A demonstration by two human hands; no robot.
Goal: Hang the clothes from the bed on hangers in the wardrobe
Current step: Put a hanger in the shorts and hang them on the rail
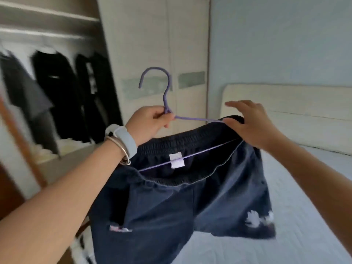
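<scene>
One hanger [166, 103], one pair of shorts [171, 206], two hands [150, 121] [251, 126], one bed [304, 206].

Home bedroom, wardrobe side.
Bed [308, 206] at 4 o'clock w/ pale sheet, cream padded headboard [289, 103] at 2, light blue wall [276, 39] behind it. Open wardrobe [47, 25] at 9–10: dark garments [55, 92] hung in a row, shelf above, pale stuff piled below, too blurred to ID. Closed pale doors [152, 44] at 12. Domestic fittings thru & thru.

wardrobe clothes [57, 96] blurred, shorts [171, 216] cut off at bottom edge, hanger [165, 101] partly hidden inside waistband
</scene>
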